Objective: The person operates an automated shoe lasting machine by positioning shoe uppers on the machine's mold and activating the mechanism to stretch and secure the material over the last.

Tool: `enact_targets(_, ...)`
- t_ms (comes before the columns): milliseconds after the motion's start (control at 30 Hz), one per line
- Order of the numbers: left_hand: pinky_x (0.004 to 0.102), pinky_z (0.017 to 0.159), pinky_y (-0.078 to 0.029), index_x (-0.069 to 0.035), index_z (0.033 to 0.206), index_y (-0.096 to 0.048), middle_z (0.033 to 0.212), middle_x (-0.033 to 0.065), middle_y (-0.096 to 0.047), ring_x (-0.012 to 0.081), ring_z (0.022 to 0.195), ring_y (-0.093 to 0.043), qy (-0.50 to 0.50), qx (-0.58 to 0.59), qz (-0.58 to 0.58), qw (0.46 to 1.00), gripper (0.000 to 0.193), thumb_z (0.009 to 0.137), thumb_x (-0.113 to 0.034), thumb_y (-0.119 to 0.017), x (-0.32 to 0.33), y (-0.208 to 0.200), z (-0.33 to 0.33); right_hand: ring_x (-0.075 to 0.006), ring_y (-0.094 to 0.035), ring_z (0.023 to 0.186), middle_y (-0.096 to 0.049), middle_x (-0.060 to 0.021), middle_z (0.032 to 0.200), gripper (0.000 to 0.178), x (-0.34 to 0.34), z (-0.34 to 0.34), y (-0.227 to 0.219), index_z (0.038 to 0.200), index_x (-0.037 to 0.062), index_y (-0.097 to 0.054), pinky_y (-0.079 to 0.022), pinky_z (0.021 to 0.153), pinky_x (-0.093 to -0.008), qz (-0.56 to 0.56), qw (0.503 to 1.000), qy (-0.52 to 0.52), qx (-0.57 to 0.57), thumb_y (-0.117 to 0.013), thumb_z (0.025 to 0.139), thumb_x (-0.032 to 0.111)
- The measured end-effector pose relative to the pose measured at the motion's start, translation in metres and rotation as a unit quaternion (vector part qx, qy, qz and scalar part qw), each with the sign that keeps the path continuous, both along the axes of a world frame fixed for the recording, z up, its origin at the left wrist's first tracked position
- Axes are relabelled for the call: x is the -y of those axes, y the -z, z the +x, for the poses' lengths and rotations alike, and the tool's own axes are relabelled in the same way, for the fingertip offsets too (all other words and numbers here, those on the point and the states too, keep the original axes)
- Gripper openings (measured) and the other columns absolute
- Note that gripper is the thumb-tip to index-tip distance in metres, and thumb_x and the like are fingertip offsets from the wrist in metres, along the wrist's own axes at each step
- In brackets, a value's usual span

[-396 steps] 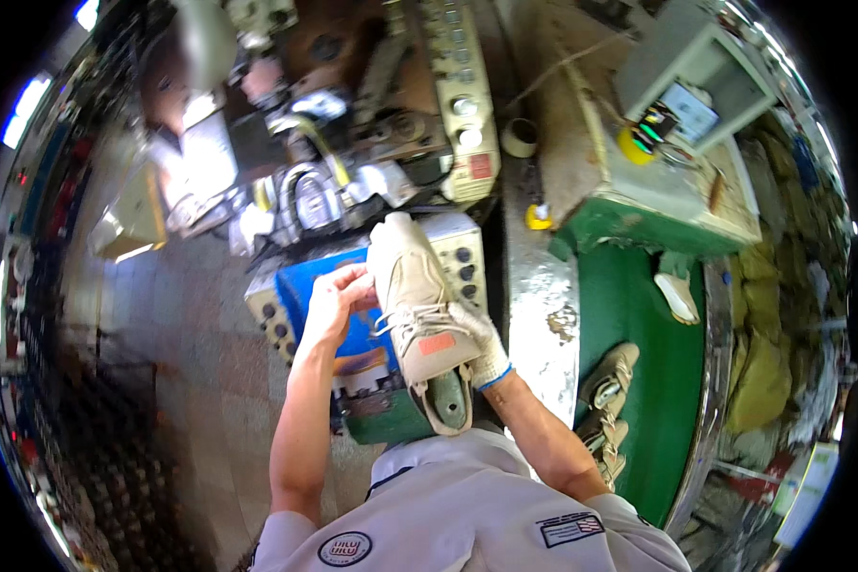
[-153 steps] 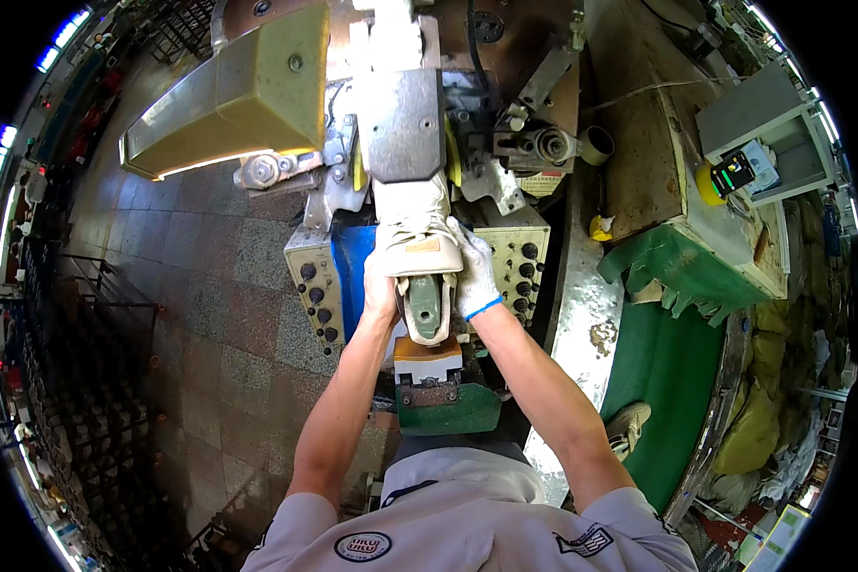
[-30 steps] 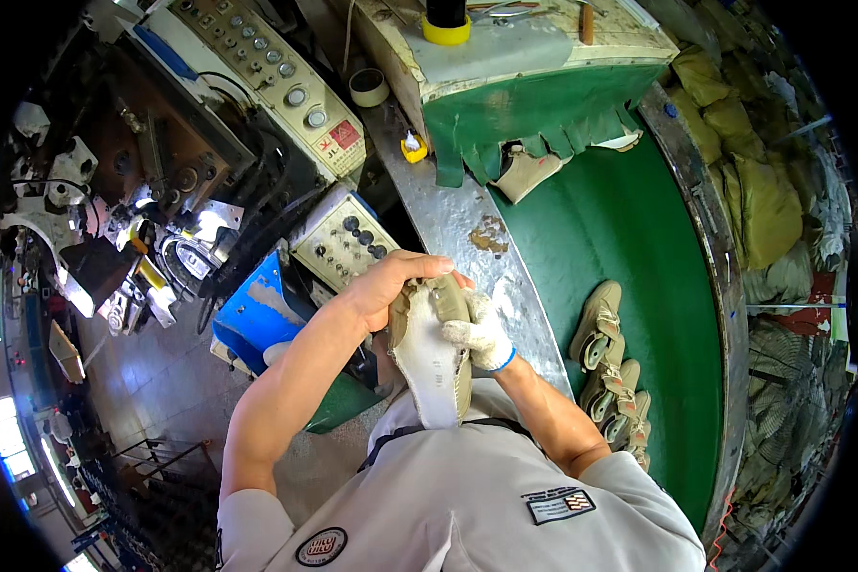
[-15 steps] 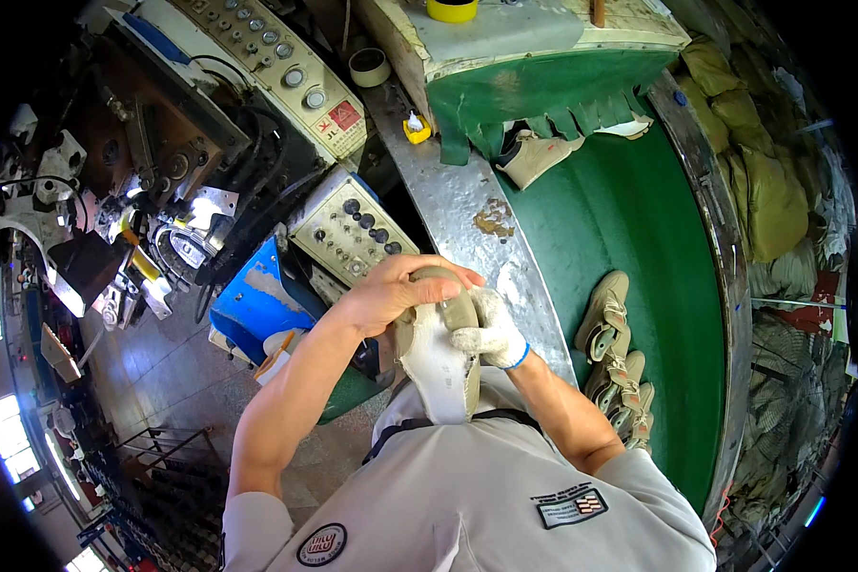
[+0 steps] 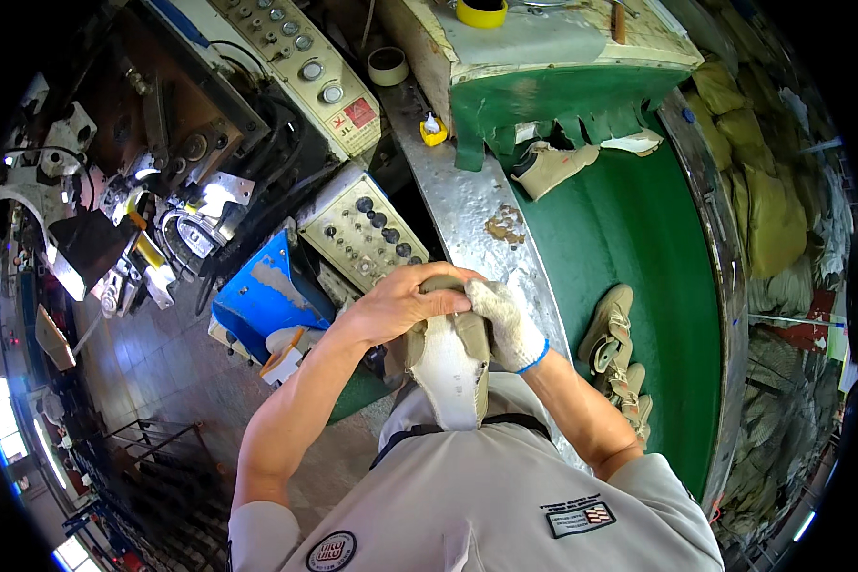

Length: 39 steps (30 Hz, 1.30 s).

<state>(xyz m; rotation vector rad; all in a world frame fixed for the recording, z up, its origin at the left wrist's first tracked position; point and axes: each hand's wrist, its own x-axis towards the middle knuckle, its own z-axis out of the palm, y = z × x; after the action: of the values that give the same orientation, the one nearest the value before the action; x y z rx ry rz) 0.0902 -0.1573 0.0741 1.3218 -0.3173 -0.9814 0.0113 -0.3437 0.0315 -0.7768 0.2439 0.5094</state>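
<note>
In front of my waist I hold a beige shoe upper (image 5: 448,377) upside down, its white underside facing up and its toe end pointing away from me. My bare left hand (image 5: 400,305) closes over the toe end from the left, with the thumb lying across the folded-in edge. My right hand (image 5: 507,329), in a white knit glove with a blue cuff edge, grips the toe end's right side. Its fingers are bent against the edge, and the fingertips of both hands nearly meet. The shoe's upper face is hidden beneath.
Several beige shoes (image 5: 610,329) lie on the green belt (image 5: 677,381) at right. Another beige shoe (image 5: 555,170) sits by the torn green curtain (image 5: 553,95). A metal ledge (image 5: 467,205) borders the belt. A knobbed control box (image 5: 362,229), blue bin (image 5: 272,296) and machine (image 5: 162,143) stand left.
My gloved right hand has drawn its thumb back from the white underside and closed at the toe's right edge. My left hand keeps its hold. The whole view has shifted slightly.
</note>
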Motion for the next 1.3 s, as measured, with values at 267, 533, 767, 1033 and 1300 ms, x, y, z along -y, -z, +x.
enact_targets(267,0.0302,0.103,-0.046,0.000,0.132,-0.065,0.122,0.0089,-0.068,0.0137,0.113,-0.060,-0.009,0.017,0.060,0.998,0.050,0.094,-0.033,-0.074,-0.004,-0.002,-0.006,-0.0124,-0.067,0.087,-0.071,-0.0069,0.102,0.041,-0.003,0.010,-0.014,0.120,-0.0015,-0.066,-0.054,0.077,-0.0290,-0.025,1.000,0.001,-0.011,-0.068,0.097,0.032)
enact_targets(533,0.0329,0.102,-0.048,0.002,0.135,-0.059,0.125,0.0114,-0.067,0.0193,0.114,-0.063,-0.067,-0.248,-0.145,0.956,0.055,0.103,-0.042,-0.058,-0.006,0.014,-0.004,-0.0126,-0.066,0.090,-0.071,-0.0074,0.105,0.044,-0.004,0.016,-0.034,0.126,-0.0039,-0.064,-0.054,0.078,-0.0289,-0.049,0.998,0.001,0.040,-0.066,0.097,0.030)
enact_targets(767,0.0352,0.107,-0.045,0.008,0.136,-0.057,0.137,0.0170,-0.061,0.0243,0.124,-0.060,-0.046,-0.108,-0.115,0.986,0.062,0.095,-0.037,-0.066,0.000,0.008,-0.008,-0.0139,-0.067,0.086,-0.071,-0.0078,0.100,0.045,0.002,0.016,-0.031,0.121,-0.0041,-0.064,-0.055,0.076,-0.0288,-0.093,0.995,0.001,0.033,-0.069,0.096,0.032)
enact_targets(1033,0.0323,0.105,-0.045,0.007,0.136,-0.058,0.132,0.0145,-0.064,0.0199,0.119,-0.060,-0.044,-0.042,-0.087,0.994,0.056,0.093,-0.030,-0.063,-0.001,0.016,-0.004,-0.0125,-0.066,0.084,-0.070,-0.0060,0.098,0.042,0.006,0.023,-0.035,0.121,-0.0031,-0.066,-0.054,0.076,-0.0277,-0.102,0.994,-0.026,0.012,-0.068,0.096,0.030)
enact_targets(1300,0.0263,0.093,-0.050,0.003,0.135,-0.059,0.117,0.0072,-0.067,0.0111,0.105,-0.062,-0.094,-0.026,-0.066,0.993,0.044,0.098,-0.021,-0.065,-0.002,0.032,-0.012,-0.0121,-0.065,0.083,-0.070,-0.0056,0.098,0.039,0.002,0.026,-0.036,0.119,-0.0030,-0.067,-0.053,0.073,-0.0269,-0.118,0.993,-0.007,0.001,-0.068,0.096,0.029)
